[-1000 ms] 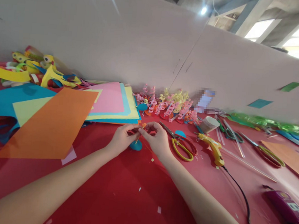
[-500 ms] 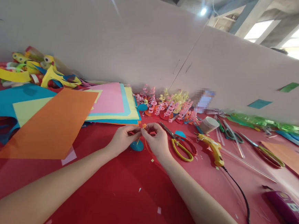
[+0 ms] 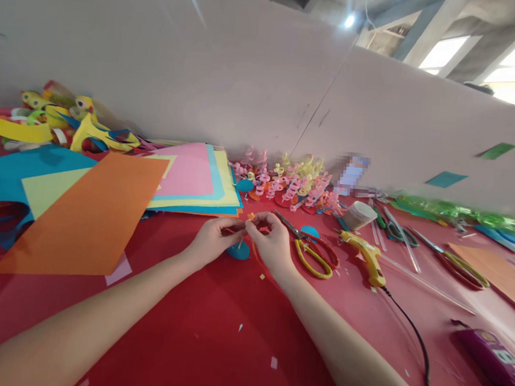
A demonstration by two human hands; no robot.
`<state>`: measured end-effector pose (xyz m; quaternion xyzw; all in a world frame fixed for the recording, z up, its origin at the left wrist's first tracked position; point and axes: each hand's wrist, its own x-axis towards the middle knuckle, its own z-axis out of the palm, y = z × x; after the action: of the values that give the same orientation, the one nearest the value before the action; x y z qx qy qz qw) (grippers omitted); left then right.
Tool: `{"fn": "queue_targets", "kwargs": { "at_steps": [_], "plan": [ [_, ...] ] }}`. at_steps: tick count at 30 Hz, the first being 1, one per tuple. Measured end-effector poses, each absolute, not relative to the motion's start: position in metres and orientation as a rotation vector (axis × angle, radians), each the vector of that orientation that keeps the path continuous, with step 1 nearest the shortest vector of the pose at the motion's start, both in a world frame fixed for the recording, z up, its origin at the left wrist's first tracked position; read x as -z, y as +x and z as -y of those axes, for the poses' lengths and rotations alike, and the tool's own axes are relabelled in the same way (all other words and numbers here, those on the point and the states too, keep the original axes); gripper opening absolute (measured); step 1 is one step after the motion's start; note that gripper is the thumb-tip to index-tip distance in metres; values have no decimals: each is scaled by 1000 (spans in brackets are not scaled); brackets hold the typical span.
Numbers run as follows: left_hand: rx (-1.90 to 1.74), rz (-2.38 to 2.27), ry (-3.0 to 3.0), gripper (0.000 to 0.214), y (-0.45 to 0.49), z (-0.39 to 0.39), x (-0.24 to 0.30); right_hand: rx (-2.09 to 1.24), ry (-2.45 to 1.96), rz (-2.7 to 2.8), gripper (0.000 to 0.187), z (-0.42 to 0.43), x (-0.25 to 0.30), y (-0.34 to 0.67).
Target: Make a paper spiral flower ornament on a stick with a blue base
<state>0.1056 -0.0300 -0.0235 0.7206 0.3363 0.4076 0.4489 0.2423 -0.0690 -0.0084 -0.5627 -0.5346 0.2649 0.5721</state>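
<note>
My left hand (image 3: 213,240) and my right hand (image 3: 271,240) meet over the red table with fingertips pinched together. Between them is a small craft piece: a blue paper disc (image 3: 238,251) with a thin pale stick rising from it. An orange paper strip (image 3: 251,216) shows at the top, by my right fingertips, and a curve of it seems to hang beside the right palm. My left fingers close around the upper stick; their exact grip is partly hidden. Just right of my right hand lie red-and-yellow-handled scissors (image 3: 313,258).
Coloured paper sheets (image 3: 188,172) and an orange sheet (image 3: 90,215) lie left. Curled paper crafts (image 3: 291,184) stand at the back. A yellow glue gun (image 3: 370,258) with a black cord, a white cup (image 3: 359,216), more scissors (image 3: 463,266) and a purple device (image 3: 494,357) occupy the right.
The blue disc and stick have shifted slightly right and up, and the orange tip has moved a little right. Both hands keep their pinch in nearly the same place.
</note>
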Motion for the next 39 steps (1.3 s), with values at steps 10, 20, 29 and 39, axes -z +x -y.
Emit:
{"fn": "queue_targets", "kwargs": {
  "at_steps": [10, 20, 29, 39],
  "plan": [
    [-1013, -828, 1773, 22, 104, 28, 26, -985, -1087, 1241, 23, 62, 18, 253],
    [-1001, -824, 1854, 19, 105, 29, 25, -1224, -986, 1182, 21, 63, 14, 255],
    [-1000, -844, 1798, 21, 105, 29, 24, -803, -1201, 1333, 18, 62, 13, 251],
    [-964, -844, 1857, 21, 105, 28, 23, -736, -1316, 1244, 17, 64, 10, 248]
  ]
}}
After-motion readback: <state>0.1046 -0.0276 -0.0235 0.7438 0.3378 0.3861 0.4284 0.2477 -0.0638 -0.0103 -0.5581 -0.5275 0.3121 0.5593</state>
